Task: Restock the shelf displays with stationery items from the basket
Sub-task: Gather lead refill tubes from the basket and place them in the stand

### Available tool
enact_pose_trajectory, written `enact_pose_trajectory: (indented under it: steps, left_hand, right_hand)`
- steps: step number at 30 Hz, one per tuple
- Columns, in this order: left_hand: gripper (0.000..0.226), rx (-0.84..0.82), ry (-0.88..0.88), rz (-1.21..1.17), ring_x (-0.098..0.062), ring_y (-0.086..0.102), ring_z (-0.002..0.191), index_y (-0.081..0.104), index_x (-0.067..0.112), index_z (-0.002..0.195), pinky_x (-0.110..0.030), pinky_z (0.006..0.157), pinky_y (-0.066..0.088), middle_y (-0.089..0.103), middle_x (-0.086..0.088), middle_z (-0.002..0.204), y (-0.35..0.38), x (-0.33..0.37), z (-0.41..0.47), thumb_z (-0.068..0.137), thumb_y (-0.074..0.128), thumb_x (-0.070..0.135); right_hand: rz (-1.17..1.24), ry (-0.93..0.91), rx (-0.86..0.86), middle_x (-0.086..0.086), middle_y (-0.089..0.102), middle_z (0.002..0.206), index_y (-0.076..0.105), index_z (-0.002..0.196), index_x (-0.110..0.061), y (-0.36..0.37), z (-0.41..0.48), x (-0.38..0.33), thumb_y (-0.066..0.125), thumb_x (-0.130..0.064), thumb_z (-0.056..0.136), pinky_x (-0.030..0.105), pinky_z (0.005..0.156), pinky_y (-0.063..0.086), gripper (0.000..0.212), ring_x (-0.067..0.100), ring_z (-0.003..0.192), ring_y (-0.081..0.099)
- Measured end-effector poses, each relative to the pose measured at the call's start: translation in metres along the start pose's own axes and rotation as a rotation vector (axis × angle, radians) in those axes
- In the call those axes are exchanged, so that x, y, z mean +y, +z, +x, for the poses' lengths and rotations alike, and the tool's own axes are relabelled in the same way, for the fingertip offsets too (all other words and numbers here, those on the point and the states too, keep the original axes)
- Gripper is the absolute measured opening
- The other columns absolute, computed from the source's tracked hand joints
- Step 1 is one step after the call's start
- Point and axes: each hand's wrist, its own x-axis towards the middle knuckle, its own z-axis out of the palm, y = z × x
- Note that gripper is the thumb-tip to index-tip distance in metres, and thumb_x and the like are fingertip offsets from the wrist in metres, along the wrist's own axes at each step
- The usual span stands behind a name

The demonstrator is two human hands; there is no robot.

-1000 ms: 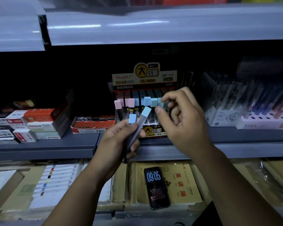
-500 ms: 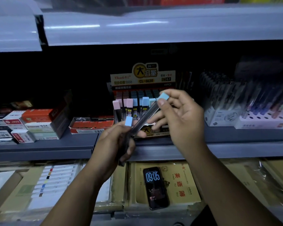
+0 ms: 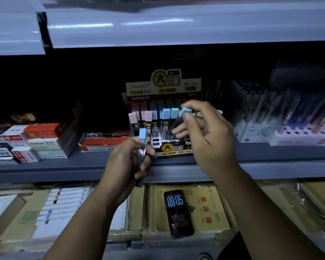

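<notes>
A yellow-and-black display box (image 3: 169,148) of pencil-lead tubes stands on the grey middle shelf (image 3: 45,167), its slots holding several pink-capped and blue-capped tubes (image 3: 159,117). My right hand (image 3: 204,136) pinches one blue-capped tube (image 3: 180,118), tilted, right at the front row of the box. My left hand (image 3: 128,166) grips another blue-capped tube (image 3: 142,145) upright, in front of the box and below its left side. No basket is in view.
Red and white boxes (image 3: 36,141) are stacked at the left of the shelf, and an open red tray (image 3: 103,141) sits beside the display. Pen racks (image 3: 289,126) fill the right. Below lie a phone (image 3: 177,212) on yellow booklets and a colour set (image 3: 60,205).
My right hand took one of the two tubes from my left hand and carried it up and right to the display box. My left hand now holds a single tube.
</notes>
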Motion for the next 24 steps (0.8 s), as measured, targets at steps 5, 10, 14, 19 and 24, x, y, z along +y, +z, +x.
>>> enact_pose_trajectory:
  steps: [5,10,14,19,24]
  left_hand:
    - [0.023,0.024,0.016,-0.012,-0.012,0.028,0.04,0.05,0.003,0.111,-0.025,0.04,0.02,0.051,-0.002,0.055,0.0006,0.0018,-0.0014,0.098,0.033,0.011]
    - [0.021,0.043,0.023,-0.016,-0.012,0.03,0.042,0.049,0.004,0.11,-0.023,0.038,0.023,0.05,0.0,0.057,-0.0003,0.0022,-0.0011,0.098,0.034,0.01]
    - [0.019,0.057,0.046,0.003,-0.014,0.031,0.044,0.051,0.003,0.106,-0.024,0.04,0.022,0.052,-0.004,0.064,0.0008,0.0033,-0.0021,0.097,0.036,0.009]
    - [0.019,0.123,0.077,0.022,-0.019,0.038,0.052,0.058,0.004,0.105,-0.024,0.041,0.029,0.054,-0.012,0.077,0.002,0.0063,-0.0027,0.097,0.041,0.008]
    - [0.019,0.133,0.094,0.018,-0.018,0.047,0.056,0.06,-0.001,0.11,-0.023,0.047,0.042,0.055,-0.01,0.071,0.0056,0.0074,-0.0045,0.099,0.045,0.006]
  right_hand:
    - [-0.066,-0.035,-0.054,0.008,0.064,0.097,0.063,0.119,-0.001,0.0009,-0.002,0.0012,0.047,0.002,0.103,0.03,0.065,0.06,0.022,0.013,0.076,0.071]
    - [-0.095,0.002,-0.076,0.007,0.065,0.092,0.062,0.12,-0.004,-0.0018,-0.0011,0.0004,0.047,-0.001,0.104,0.028,0.067,0.058,0.022,0.011,0.075,0.07]
    - [-0.14,-0.005,-0.098,0.004,0.062,0.097,0.063,0.121,-0.005,-0.0054,0.0012,-0.0008,0.046,-0.003,0.105,0.033,0.064,0.057,0.024,0.013,0.074,0.069]
    - [-0.222,-0.033,-0.131,-0.001,0.059,0.1,0.064,0.123,-0.005,-0.0043,-0.0009,0.0026,0.046,-0.006,0.105,0.037,0.065,0.055,0.025,0.014,0.076,0.067]
    - [-0.247,-0.068,-0.154,0.004,0.053,0.116,0.064,0.127,-0.002,0.0029,-0.0039,0.0051,0.05,-0.002,0.102,0.036,0.067,0.054,0.029,0.019,0.081,0.064]
